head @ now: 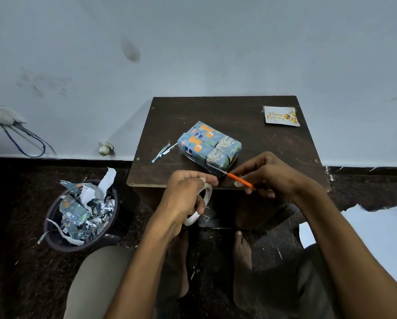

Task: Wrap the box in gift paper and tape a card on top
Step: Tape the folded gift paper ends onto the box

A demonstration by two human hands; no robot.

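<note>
The box, wrapped in blue animal-print paper, lies in the middle of the small dark table. A "Happy Birthday" card sits at the table's far right corner. My left hand grips a roll of clear tape at the table's front edge. My right hand holds orange-handled scissors, whose blades point left toward the box's near end. A strip of tape seems to run from the roll toward the blades, though I cannot tell for sure.
A strip of cut gift paper lies left of the box. A dark bin full of paper scraps stands on the floor to the left. White paper lies on the floor at right. My bare feet are under the table.
</note>
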